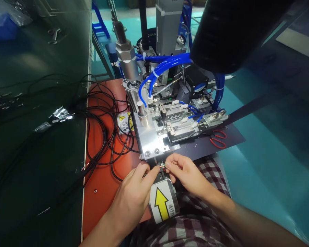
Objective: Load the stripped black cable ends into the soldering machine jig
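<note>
My left hand [137, 185] and my right hand [181, 170] meet at the front of a metal machine [148, 139], fingers pinched. Between the fingertips are thin wire ends [162, 166], with a little red and white showing; exactly how they are gripped is partly hidden. My left hand reaches past a cylindrical housing [167, 192] that carries a yellow arrow label. On the machine bed sit small pneumatic cylinders [182, 129] with blue air tubes [167, 65].
Black cables [100, 127] lie coiled over the orange board [103, 199] and dark table [36, 171] at left. Small shiny metal parts [61, 114] rest on that table. Red-handled scissors [218, 140] lie right of the machine. A large black cylinder [221, 34] hangs at upper right.
</note>
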`<action>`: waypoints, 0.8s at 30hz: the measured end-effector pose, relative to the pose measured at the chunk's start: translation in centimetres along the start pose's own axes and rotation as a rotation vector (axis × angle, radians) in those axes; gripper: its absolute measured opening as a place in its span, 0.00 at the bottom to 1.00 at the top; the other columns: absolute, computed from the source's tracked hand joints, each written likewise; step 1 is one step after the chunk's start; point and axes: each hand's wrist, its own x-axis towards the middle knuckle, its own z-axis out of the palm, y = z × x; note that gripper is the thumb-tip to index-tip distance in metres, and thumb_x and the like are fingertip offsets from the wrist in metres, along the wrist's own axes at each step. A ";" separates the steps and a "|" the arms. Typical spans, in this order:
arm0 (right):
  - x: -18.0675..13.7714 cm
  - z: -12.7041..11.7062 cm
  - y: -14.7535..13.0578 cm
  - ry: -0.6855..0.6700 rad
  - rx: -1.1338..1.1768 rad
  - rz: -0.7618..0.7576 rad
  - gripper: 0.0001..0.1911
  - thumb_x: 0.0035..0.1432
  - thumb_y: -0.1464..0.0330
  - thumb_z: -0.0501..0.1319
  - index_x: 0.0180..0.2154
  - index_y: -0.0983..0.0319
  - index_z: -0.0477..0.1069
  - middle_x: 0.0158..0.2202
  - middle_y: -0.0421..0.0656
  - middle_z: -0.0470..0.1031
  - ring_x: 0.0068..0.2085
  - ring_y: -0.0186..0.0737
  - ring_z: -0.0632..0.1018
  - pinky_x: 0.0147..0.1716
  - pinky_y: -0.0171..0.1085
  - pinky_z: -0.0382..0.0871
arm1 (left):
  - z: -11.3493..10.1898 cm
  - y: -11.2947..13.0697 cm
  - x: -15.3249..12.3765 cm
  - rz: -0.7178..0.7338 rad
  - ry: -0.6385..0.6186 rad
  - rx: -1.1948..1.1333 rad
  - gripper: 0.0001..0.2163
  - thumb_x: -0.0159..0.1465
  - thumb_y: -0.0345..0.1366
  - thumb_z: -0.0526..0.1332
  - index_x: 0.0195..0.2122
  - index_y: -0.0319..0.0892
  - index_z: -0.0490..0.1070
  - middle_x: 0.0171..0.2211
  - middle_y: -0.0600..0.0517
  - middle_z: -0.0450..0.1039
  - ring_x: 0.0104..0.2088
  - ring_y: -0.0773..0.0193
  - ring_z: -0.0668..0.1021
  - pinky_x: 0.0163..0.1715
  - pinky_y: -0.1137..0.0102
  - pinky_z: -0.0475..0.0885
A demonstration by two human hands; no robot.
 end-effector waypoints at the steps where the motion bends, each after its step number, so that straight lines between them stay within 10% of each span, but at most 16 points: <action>1: 0.0 0.1 -0.1 0.001 -0.011 0.015 0.15 0.60 0.59 0.57 0.26 0.61 0.63 0.17 0.33 0.63 0.20 0.31 0.65 0.23 0.32 0.59 | 0.0 0.0 0.0 -0.001 -0.002 -0.001 0.16 0.63 0.21 0.51 0.49 0.33 0.70 0.33 0.46 0.68 0.30 0.60 0.73 0.28 0.68 0.74; 24: 0.1 -0.1 0.3 0.053 -0.016 -0.010 0.13 0.59 0.59 0.59 0.28 0.61 0.65 0.19 0.34 0.66 0.22 0.33 0.69 0.25 0.33 0.61 | -0.1 0.1 0.1 -0.009 -0.001 0.040 0.16 0.63 0.22 0.50 0.48 0.34 0.70 0.32 0.47 0.67 0.30 0.62 0.74 0.26 0.71 0.73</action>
